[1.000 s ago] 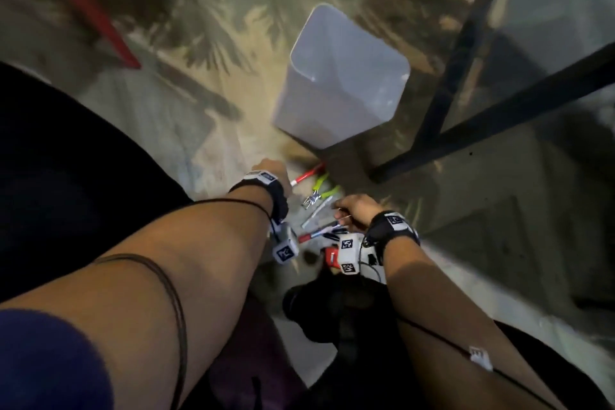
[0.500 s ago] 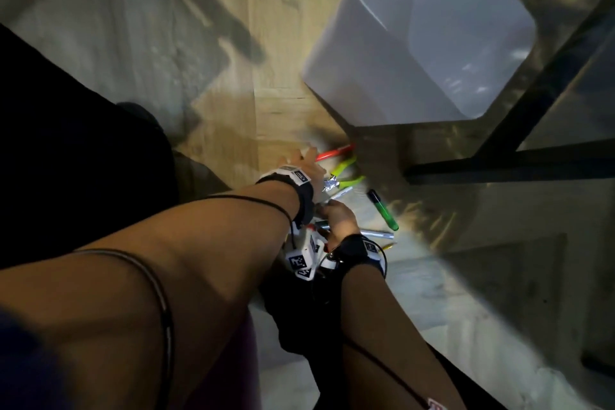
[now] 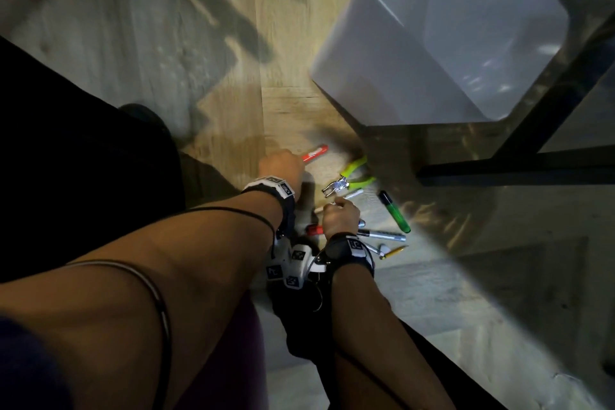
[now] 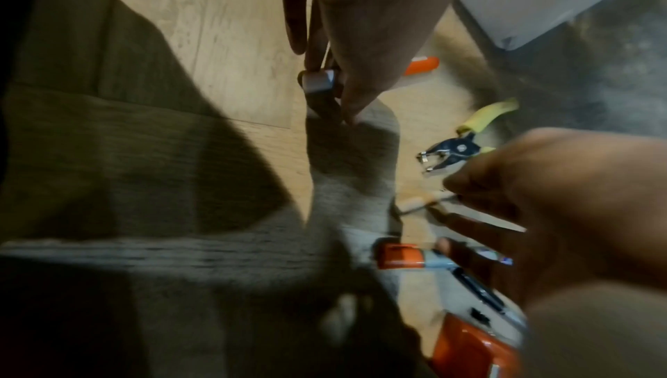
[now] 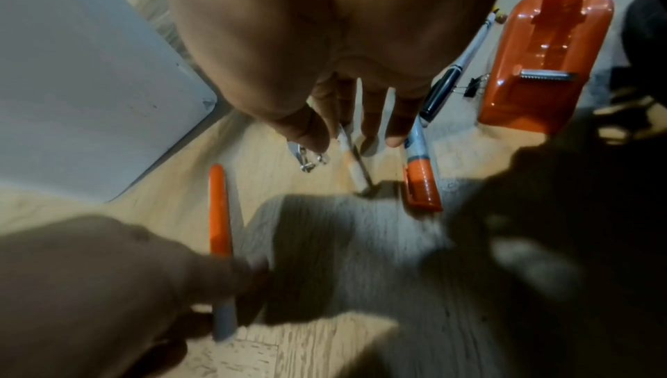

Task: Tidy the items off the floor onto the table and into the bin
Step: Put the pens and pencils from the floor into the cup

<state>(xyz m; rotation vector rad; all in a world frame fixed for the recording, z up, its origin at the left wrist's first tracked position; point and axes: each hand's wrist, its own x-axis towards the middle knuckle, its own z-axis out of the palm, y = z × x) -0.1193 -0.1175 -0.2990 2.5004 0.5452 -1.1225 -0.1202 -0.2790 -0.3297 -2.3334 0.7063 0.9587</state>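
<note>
Pens and tools lie scattered on the wooden floor beside the white bin (image 3: 392, 53). My left hand (image 3: 281, 165) grips an orange-red marker (image 3: 314, 155) by its grey end (image 4: 319, 81). The marker's red half sticks out toward the bin. My right hand (image 3: 339, 215) pinches a thin cream pen (image 5: 353, 161) between thumb and fingers, with the pen's tip low over the floor. Just beyond it lie pliers (image 3: 352, 176) with yellow-green handles. A red-capped marker (image 5: 420, 178) lies under my right fingers.
A green marker (image 3: 394, 211), a silver marker (image 3: 382, 236), a yellow pencil (image 3: 394, 251) and a binder clip (image 5: 472, 87) lie to the right. An orange tape dispenser (image 5: 541, 61) sits near my wrists. The black table frame (image 3: 515, 170) runs along the floor on the right.
My head has come lower and closer to the pile. The left hand has reached further onto the red marker, and the right hand has shifted up onto the thin pen.
</note>
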